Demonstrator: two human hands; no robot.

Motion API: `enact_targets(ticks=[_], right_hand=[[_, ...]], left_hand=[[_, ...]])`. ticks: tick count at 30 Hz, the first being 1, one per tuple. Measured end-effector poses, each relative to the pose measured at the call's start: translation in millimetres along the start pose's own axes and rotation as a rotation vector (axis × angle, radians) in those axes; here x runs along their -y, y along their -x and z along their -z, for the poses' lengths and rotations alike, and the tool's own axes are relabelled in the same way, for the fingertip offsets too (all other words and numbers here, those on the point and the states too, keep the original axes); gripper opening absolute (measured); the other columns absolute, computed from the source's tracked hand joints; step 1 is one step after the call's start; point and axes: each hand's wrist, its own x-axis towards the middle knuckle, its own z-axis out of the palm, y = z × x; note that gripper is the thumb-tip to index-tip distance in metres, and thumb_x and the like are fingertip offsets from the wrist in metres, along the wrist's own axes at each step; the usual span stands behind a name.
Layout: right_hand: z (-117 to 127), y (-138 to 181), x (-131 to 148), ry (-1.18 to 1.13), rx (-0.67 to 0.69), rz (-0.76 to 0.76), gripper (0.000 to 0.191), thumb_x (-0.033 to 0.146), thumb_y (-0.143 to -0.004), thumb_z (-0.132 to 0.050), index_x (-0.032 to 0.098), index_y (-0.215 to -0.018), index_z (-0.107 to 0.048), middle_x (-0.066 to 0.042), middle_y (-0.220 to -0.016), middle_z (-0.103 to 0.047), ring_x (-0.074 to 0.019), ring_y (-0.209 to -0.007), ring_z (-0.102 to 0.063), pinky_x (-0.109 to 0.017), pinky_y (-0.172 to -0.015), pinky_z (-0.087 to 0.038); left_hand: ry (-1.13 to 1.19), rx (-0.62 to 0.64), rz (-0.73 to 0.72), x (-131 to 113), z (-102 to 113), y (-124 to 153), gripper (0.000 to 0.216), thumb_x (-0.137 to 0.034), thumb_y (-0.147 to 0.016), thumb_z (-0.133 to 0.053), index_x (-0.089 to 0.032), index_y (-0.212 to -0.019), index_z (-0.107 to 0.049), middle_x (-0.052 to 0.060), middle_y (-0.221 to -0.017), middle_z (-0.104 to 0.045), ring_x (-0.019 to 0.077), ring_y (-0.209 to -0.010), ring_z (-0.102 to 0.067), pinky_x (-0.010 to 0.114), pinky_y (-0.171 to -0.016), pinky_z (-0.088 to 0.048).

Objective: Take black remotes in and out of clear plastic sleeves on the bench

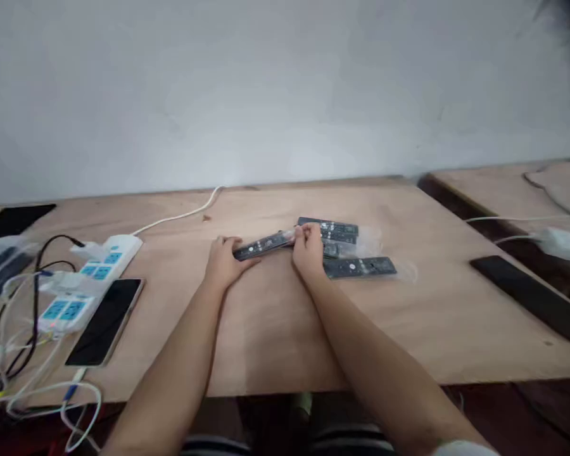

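Observation:
Between my two hands a black remote control (pixel 265 245) in a clear plastic sleeve lies at a slant. My left hand (pixel 224 261) grips its left end, thumb along the near side and fingers behind. At its right end my right hand (pixel 308 252) has thumb and fingers pinched together on the clear sleeve. Just beyond and to the right of that hand lie more sleeved remotes, one at the back (pixel 335 228) and one nearer (pixel 361 267). Others between them are partly hidden by my right hand.
To the left, a white power strip (pixel 128 250) holds several plugs and tangled cables, beside a dark phone (pixel 105 323). A long black object (pixel 527 294) lies on the right of the wooden table (pixel 275 342). Past a gap stands another table (pixel 503 183). A wall rises behind.

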Motion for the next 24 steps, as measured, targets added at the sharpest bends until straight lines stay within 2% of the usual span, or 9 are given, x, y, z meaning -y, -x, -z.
enact_targets(ticks=[4, 8, 12, 14, 17, 20, 24], right_hand=[[6.5, -2.9, 2.0, -0.024, -0.035, 0.015, 0.023, 0.048, -0.097, -0.045, 0.026, -0.094, -0.042, -0.001, -0.070, -0.064, -0.0228, -0.070, -0.066, -0.038, -0.074, -0.051], [20.5, -8.0, 6.8, 0.010, -0.151, 0.022, 0.023, 0.048, -0.097, -0.045, 0.025, -0.095, -0.043, -0.001, -0.071, -0.062, -0.0221, -0.067, -0.064, -0.037, -0.072, -0.050], [39.5, -15.7, 7.7, 0.136, -0.265, 0.039, 0.023, 0.046, -0.095, -0.047, 0.023, -0.097, -0.046, 0.000, -0.073, -0.059, -0.0209, -0.070, -0.060, -0.037, -0.075, -0.049], [47.0, -18.4, 6.3, 0.243, -0.280, 0.071, 0.021, 0.042, -0.093, -0.049, 0.022, -0.100, -0.050, -0.002, -0.077, -0.058, -0.0217, -0.075, -0.058, -0.039, -0.080, -0.049], [51.9, -17.6, 6.3, 0.447, -0.245, 0.130, 0.024, 0.032, -0.086, -0.054, 0.018, -0.105, -0.057, -0.010, -0.093, -0.057, -0.0281, -0.094, -0.055, -0.049, -0.093, -0.046], [49.9, -10.4, 13.1, 0.622, -0.179, 0.147, 0.030, 0.028, -0.083, -0.056, 0.018, -0.110, -0.064, -0.019, -0.120, -0.051, -0.0367, -0.115, -0.048, -0.060, -0.101, -0.039], [41.5, 2.2, 27.0, 0.742, -0.099, 0.268, 0.033, 0.031, -0.089, -0.056, 0.022, -0.118, -0.068, -0.019, -0.151, -0.037, -0.0419, -0.132, -0.041, -0.067, -0.106, -0.032]], left_hand=[[0.044, -0.006, -0.030, -2.2, 0.4, -0.1, 0.061, -0.054, -0.062, -0.092, -0.022, -0.109, -0.068, 0.007, -0.106, -0.060, 0.0277, -0.108, -0.060, 0.042, -0.099, -0.050], [0.061, -0.042, -0.012, 2.4, -2.6, -1.0, 0.056, -0.051, -0.064, -0.091, -0.022, -0.107, -0.068, 0.008, -0.107, -0.060, 0.0278, -0.109, -0.059, 0.042, -0.098, -0.050], [0.107, -0.017, -0.009, 7.2, -6.0, -2.1, 0.045, -0.048, -0.073, -0.086, -0.021, -0.105, -0.069, 0.007, -0.099, -0.062, 0.0248, -0.098, -0.062, 0.038, -0.089, -0.052], [0.115, 0.005, -0.012, 8.0, -6.5, -2.4, 0.042, -0.048, -0.074, -0.085, -0.021, -0.102, -0.069, 0.006, -0.095, -0.063, 0.0242, -0.095, -0.062, 0.037, -0.087, -0.051], [0.114, 0.023, -0.017, 7.9, -6.2, -2.3, 0.037, -0.045, -0.075, -0.084, -0.020, -0.099, -0.071, 0.007, -0.095, -0.064, 0.0240, -0.095, -0.062, 0.037, -0.087, -0.051], [0.123, 0.027, -0.017, 7.4, -5.6, -2.1, 0.034, -0.042, -0.076, -0.084, -0.020, -0.098, -0.071, 0.007, -0.096, -0.065, 0.0240, -0.095, -0.062, 0.036, -0.087, -0.051], [0.121, 0.037, -0.005, 6.6, -5.1, -2.1, 0.034, -0.043, -0.076, -0.083, -0.020, -0.098, -0.072, 0.008, -0.098, -0.065, 0.0248, -0.098, -0.062, 0.037, -0.088, -0.051]])
